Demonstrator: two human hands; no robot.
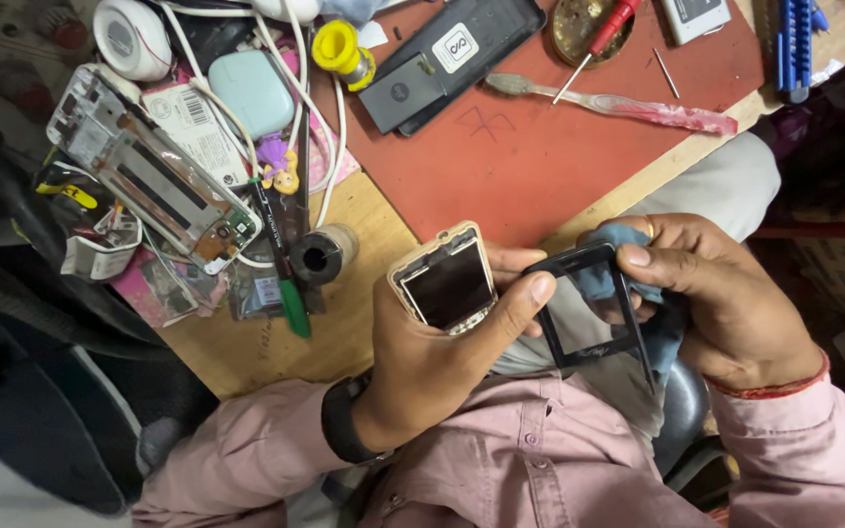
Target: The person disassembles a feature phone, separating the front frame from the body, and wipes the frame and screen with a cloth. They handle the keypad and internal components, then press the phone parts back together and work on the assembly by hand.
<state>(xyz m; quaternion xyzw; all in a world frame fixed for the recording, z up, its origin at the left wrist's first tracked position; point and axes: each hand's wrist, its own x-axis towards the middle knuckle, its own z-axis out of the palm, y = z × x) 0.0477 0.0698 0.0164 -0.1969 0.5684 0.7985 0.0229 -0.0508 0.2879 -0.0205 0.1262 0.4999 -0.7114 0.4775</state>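
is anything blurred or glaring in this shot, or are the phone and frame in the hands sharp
Head view: the small phone in the left hand and the black frame in the right hand are sharp; its screen shows mild glare; the dark left edge is blurred; light is even, shadows soft.

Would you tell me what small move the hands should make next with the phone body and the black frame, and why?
Probably bring the black frame left and line it up over the phone body. The right hand pinches the frame with a blue cloth just beside the phone, which the left hand holds screen-up, uncovered.
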